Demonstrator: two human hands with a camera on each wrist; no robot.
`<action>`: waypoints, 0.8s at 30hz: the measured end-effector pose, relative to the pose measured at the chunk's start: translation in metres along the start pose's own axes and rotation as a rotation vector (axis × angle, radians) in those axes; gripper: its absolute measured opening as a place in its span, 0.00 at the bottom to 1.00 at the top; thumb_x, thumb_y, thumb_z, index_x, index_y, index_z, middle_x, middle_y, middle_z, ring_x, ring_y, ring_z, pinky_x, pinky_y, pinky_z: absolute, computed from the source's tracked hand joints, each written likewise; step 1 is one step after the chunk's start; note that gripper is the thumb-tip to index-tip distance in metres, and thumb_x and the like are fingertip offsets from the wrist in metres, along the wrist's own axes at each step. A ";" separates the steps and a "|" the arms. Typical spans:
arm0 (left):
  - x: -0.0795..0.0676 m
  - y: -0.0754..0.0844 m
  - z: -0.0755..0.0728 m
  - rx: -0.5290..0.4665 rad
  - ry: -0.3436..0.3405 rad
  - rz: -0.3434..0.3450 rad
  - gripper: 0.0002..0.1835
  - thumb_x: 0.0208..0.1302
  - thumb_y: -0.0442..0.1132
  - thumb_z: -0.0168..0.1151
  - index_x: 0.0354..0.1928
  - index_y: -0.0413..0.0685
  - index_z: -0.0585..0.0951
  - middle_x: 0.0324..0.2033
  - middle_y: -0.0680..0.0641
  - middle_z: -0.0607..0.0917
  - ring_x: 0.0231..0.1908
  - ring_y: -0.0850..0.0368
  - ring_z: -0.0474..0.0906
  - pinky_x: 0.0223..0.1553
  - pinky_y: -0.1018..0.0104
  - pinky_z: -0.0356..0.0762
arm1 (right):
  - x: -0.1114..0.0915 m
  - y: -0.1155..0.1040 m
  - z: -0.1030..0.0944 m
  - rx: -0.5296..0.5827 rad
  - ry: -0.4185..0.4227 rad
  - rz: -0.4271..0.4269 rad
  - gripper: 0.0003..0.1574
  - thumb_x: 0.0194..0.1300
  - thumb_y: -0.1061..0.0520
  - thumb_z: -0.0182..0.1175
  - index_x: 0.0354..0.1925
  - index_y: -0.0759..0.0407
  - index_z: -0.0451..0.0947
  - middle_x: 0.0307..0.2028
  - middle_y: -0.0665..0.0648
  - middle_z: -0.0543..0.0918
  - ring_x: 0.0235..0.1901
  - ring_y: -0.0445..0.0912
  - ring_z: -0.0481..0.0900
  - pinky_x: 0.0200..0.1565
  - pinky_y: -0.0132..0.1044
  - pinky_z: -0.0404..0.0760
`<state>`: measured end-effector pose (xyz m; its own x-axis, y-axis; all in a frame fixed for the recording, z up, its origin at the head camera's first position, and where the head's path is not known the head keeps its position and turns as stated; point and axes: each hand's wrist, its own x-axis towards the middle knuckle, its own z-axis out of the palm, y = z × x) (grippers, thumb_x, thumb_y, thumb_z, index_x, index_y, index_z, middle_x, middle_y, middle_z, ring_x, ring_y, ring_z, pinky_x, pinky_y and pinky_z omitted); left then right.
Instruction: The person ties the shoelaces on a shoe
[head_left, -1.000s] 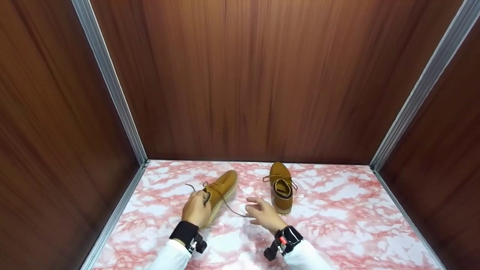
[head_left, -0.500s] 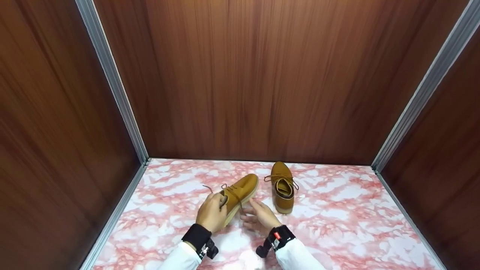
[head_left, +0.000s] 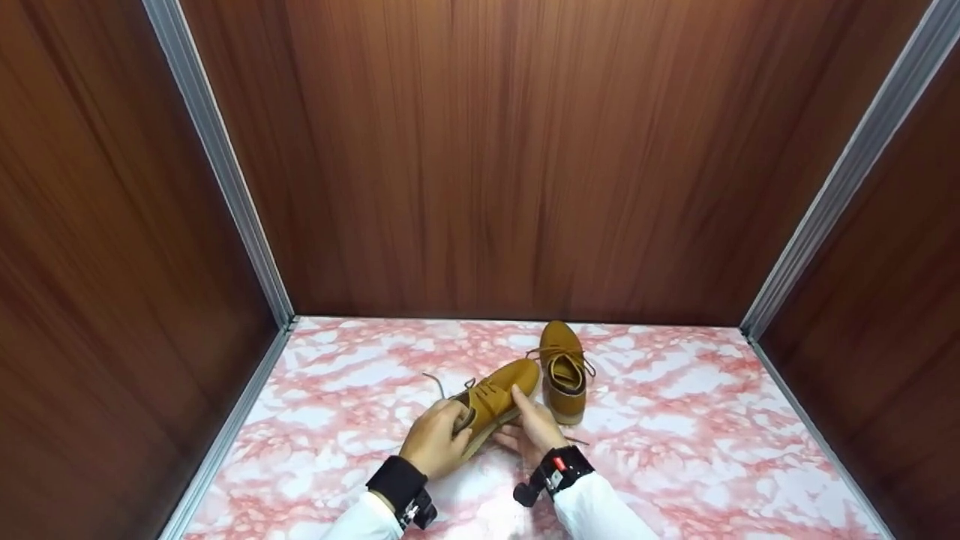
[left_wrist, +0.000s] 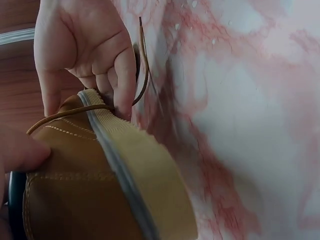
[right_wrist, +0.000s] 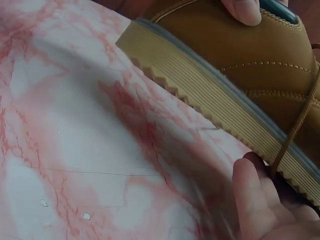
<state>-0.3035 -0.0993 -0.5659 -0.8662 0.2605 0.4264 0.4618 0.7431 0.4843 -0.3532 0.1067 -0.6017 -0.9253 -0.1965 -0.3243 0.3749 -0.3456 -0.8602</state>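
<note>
A tan lace-up shoe tilts toe-away to the right between both hands. My left hand grips it at the collar, with the thumb on its side. At the front part, my right hand holds the shoe, thumb over the upper and fingers under the ridged sole. A brown lace crosses the upper and runs down past the right fingers. The lace's other loose end sticks out to the left. The matching shoe stands upright just right of it, its lace tied in a bow.
The pink-and-white marbled surface lies beneath both shoes. Brown wood-grain panels rise at the back, the left and the right. Grey metal strips line the corners.
The left hand has carried its shoe rightward, close to the standing shoe. The right hand, earlier apart with the lace trailing toward it, has come in and taken hold of the shoe's front.
</note>
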 end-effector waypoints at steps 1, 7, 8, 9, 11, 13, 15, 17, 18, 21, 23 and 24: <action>0.000 0.000 0.000 -0.011 -0.016 0.007 0.09 0.61 0.38 0.74 0.38 0.50 0.81 0.35 0.53 0.81 0.36 0.59 0.79 0.39 0.63 0.80 | 0.000 0.000 -0.001 0.000 0.004 -0.005 0.46 0.78 0.34 0.53 0.72 0.67 0.58 0.59 0.69 0.81 0.60 0.65 0.83 0.66 0.57 0.80; -0.003 -0.002 -0.004 -0.114 -0.106 0.020 0.13 0.56 0.41 0.79 0.37 0.51 0.82 0.32 0.54 0.82 0.33 0.66 0.76 0.38 0.70 0.77 | -0.002 -0.003 -0.006 -0.020 0.019 -0.022 0.40 0.78 0.39 0.56 0.69 0.67 0.61 0.41 0.58 0.89 0.42 0.52 0.91 0.58 0.54 0.86; -0.004 -0.003 -0.005 -0.146 -0.122 0.015 0.13 0.56 0.42 0.80 0.37 0.51 0.82 0.32 0.54 0.82 0.32 0.67 0.75 0.37 0.71 0.77 | -0.003 -0.003 -0.007 -0.029 0.025 -0.024 0.40 0.78 0.40 0.56 0.70 0.67 0.61 0.40 0.58 0.89 0.41 0.51 0.91 0.57 0.54 0.87; -0.004 -0.005 -0.006 -0.183 -0.139 0.007 0.13 0.56 0.43 0.80 0.38 0.51 0.83 0.32 0.54 0.82 0.31 0.67 0.75 0.36 0.72 0.77 | -0.003 -0.003 -0.009 -0.037 0.026 -0.027 0.40 0.78 0.40 0.56 0.70 0.67 0.60 0.40 0.59 0.89 0.40 0.52 0.91 0.57 0.55 0.87; -0.005 -0.008 -0.009 -0.265 -0.162 -0.009 0.13 0.58 0.44 0.79 0.40 0.49 0.85 0.32 0.52 0.83 0.30 0.69 0.75 0.35 0.73 0.78 | -0.005 -0.004 -0.012 -0.051 0.029 -0.029 0.41 0.78 0.41 0.57 0.70 0.68 0.59 0.40 0.59 0.88 0.38 0.51 0.91 0.56 0.55 0.87; -0.004 -0.012 -0.012 -0.345 -0.179 -0.039 0.13 0.62 0.46 0.76 0.42 0.48 0.85 0.32 0.52 0.83 0.29 0.69 0.75 0.35 0.74 0.79 | -0.008 -0.005 -0.016 -0.059 0.031 -0.022 0.39 0.77 0.41 0.58 0.69 0.67 0.61 0.38 0.58 0.88 0.35 0.48 0.89 0.55 0.54 0.88; -0.003 -0.016 -0.014 -0.392 -0.171 -0.067 0.12 0.66 0.47 0.72 0.43 0.47 0.85 0.32 0.52 0.84 0.30 0.69 0.76 0.35 0.73 0.79 | -0.010 -0.005 -0.021 -0.066 0.025 -0.015 0.35 0.77 0.41 0.58 0.65 0.65 0.64 0.35 0.55 0.88 0.30 0.45 0.87 0.54 0.52 0.88; -0.002 -0.021 -0.015 -0.404 -0.143 -0.086 0.10 0.71 0.46 0.68 0.43 0.48 0.85 0.32 0.52 0.84 0.31 0.68 0.76 0.36 0.72 0.79 | -0.011 -0.005 -0.025 -0.076 0.013 -0.011 0.32 0.77 0.41 0.58 0.61 0.63 0.66 0.32 0.52 0.88 0.26 0.43 0.83 0.53 0.50 0.89; -0.001 -0.024 -0.016 -0.404 -0.133 -0.106 0.09 0.72 0.46 0.66 0.44 0.48 0.85 0.33 0.52 0.85 0.32 0.68 0.77 0.37 0.72 0.79 | -0.012 -0.005 -0.028 -0.082 0.010 -0.005 0.30 0.77 0.41 0.59 0.59 0.62 0.67 0.31 0.51 0.87 0.25 0.42 0.81 0.52 0.49 0.89; 0.001 -0.031 -0.015 -0.368 -0.116 -0.130 0.06 0.75 0.41 0.63 0.45 0.49 0.85 0.37 0.50 0.86 0.34 0.65 0.77 0.39 0.70 0.79 | -0.013 -0.007 -0.034 -0.111 -0.015 -0.002 0.26 0.77 0.40 0.58 0.56 0.60 0.70 0.30 0.49 0.87 0.25 0.42 0.81 0.49 0.47 0.89; 0.002 -0.035 -0.013 -0.340 -0.138 -0.136 0.07 0.75 0.38 0.62 0.49 0.47 0.84 0.43 0.46 0.87 0.34 0.64 0.77 0.39 0.69 0.78 | -0.013 -0.007 -0.038 -0.120 -0.030 0.005 0.25 0.77 0.40 0.58 0.54 0.59 0.74 0.29 0.49 0.88 0.25 0.42 0.83 0.47 0.46 0.90; 0.002 -0.036 -0.012 -0.329 -0.161 -0.142 0.09 0.74 0.36 0.62 0.52 0.47 0.84 0.47 0.44 0.87 0.34 0.64 0.77 0.39 0.70 0.78 | -0.012 -0.008 -0.039 -0.119 -0.037 0.014 0.23 0.77 0.40 0.58 0.52 0.58 0.75 0.28 0.48 0.89 0.26 0.42 0.83 0.47 0.45 0.90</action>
<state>-0.3196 -0.1327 -0.5729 -0.9327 0.2819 0.2251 0.3491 0.5479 0.7603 -0.3468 0.1475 -0.6061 -0.9165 -0.2350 -0.3238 0.3762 -0.2312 -0.8972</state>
